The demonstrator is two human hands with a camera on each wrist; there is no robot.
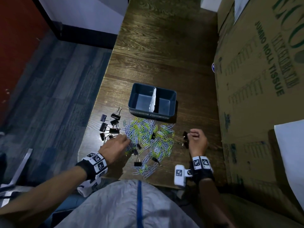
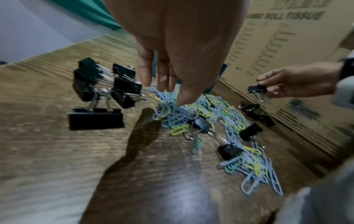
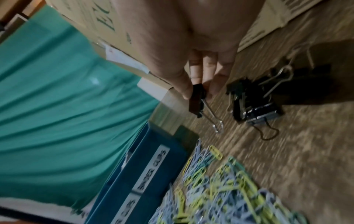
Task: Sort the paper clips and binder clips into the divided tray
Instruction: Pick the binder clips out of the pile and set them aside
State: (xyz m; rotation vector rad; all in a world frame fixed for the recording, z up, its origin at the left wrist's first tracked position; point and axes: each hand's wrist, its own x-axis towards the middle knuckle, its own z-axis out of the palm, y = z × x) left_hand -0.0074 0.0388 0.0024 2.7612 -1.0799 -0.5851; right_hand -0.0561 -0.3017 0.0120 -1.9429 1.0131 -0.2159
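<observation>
A blue divided tray (image 1: 172, 94), split by a white divider and with both sections empty, stands on the wood just beyond a loose heap of blue, green and yellow paper clips (image 1: 148, 137). Black binder clips (image 1: 109, 125) cluster left of the heap, and a few lie among it. One binder clip (image 3: 196, 99) is pinched above the wood, handles hanging down.

The wooden table (image 1: 161, 51) carries a blue tray (image 1: 152, 111), loose paper clips (image 1: 148, 135), binder clips (image 1: 108, 127) and a cardboard box (image 1: 256, 96).
</observation>
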